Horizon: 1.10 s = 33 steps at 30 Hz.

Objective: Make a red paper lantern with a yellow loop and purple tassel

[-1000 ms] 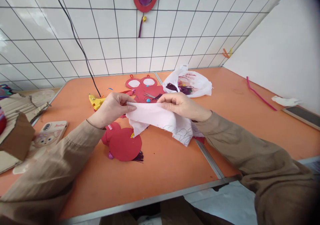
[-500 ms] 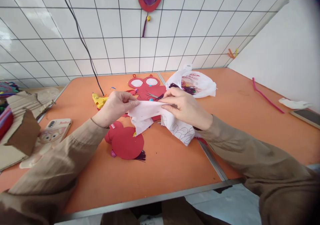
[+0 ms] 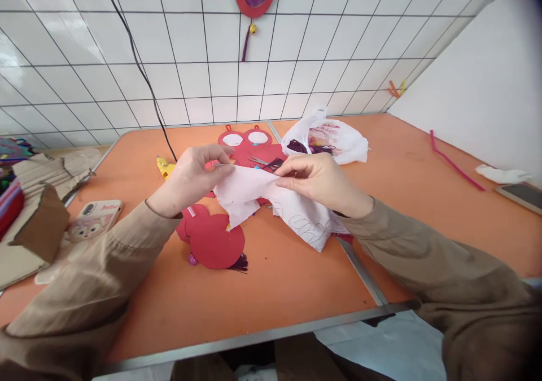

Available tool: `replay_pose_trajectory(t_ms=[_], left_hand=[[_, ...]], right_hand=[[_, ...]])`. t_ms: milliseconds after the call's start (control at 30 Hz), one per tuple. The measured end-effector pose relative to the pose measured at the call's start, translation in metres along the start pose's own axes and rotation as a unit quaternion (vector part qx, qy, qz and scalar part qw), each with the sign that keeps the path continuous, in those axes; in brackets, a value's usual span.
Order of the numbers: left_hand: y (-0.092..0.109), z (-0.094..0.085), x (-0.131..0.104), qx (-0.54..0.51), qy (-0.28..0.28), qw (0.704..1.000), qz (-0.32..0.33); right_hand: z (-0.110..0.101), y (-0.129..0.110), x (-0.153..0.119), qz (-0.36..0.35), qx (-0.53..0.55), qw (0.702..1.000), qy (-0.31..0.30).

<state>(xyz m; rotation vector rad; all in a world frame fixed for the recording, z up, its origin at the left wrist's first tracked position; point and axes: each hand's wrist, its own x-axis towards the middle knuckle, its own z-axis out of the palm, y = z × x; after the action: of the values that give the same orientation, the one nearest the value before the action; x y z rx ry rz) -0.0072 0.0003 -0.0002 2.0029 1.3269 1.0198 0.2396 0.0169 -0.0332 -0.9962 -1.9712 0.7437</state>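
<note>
A white piece of cloth (image 3: 249, 186) with a drawn outline pattern on its right part hangs between my hands above the table. My left hand (image 3: 199, 172) pinches its upper left edge between thumb and fingers. On the right, my right hand (image 3: 315, 179) grips the upper edge with thumb and forefinger. Below the cloth at the left lie red rounded cut-outs (image 3: 215, 242) with a dark tassel and a purple bead. Just behind the cloth, scissors (image 3: 259, 161) rest on more red pieces (image 3: 243, 154), partly hidden.
A yellow glue gun (image 3: 165, 167) lies behind my left hand. Farther back is a white plastic bag (image 3: 345, 141) with purple threads. A phone case (image 3: 95, 221) and cardboard (image 3: 40, 223) are at the left; a pink strip (image 3: 455, 161) and a dark phone-like object (image 3: 523, 196) lie right.
My right hand has lowered and shifted slightly right, and the cloth's top edge now slopes down toward it. The fingers of my left hand have lifted a little, its pinch kept.
</note>
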Motion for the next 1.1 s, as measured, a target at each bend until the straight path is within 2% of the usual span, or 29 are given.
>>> replay_pose_trajectory(t_ms=[100,200,367,467,600,733,800,967,1100], left_hand=[[-0.001,-0.001,0.000,-0.063,-0.040,0.997,-0.032],[-0.004,-0.001,0.001,-0.096,-0.050,0.993,-0.051],[-0.007,0.000,0.003,-0.107,-0.051,0.992,-0.052],[-0.009,0.001,0.003,-0.111,-0.044,0.991,-0.060],[-0.011,0.002,0.004,-0.078,-0.039,0.995,-0.048],[-0.012,0.000,0.006,-0.042,-0.037,0.998,-0.030],[-0.013,0.000,0.006,-0.044,-0.039,0.998,-0.027],[-0.015,0.000,0.005,-0.076,-0.050,0.996,-0.016],[-0.013,0.001,0.004,-0.117,-0.050,0.992,-0.016]], right_hand=[[-0.002,-0.003,0.000,0.019,0.038,0.999,0.002],[-0.006,-0.004,0.002,0.040,0.062,0.997,0.000],[-0.006,-0.008,0.001,-0.003,0.001,1.000,0.027],[-0.001,-0.010,-0.003,-0.005,-0.079,0.996,-0.046],[0.002,-0.009,-0.005,-0.005,-0.196,0.973,-0.123],[-0.007,-0.007,-0.003,0.026,-0.130,0.973,-0.188],[-0.013,-0.008,-0.002,0.044,-0.085,0.975,-0.199],[-0.028,-0.015,-0.003,0.049,-0.036,0.979,-0.196],[-0.032,-0.019,0.001,0.007,-0.076,0.993,-0.091]])
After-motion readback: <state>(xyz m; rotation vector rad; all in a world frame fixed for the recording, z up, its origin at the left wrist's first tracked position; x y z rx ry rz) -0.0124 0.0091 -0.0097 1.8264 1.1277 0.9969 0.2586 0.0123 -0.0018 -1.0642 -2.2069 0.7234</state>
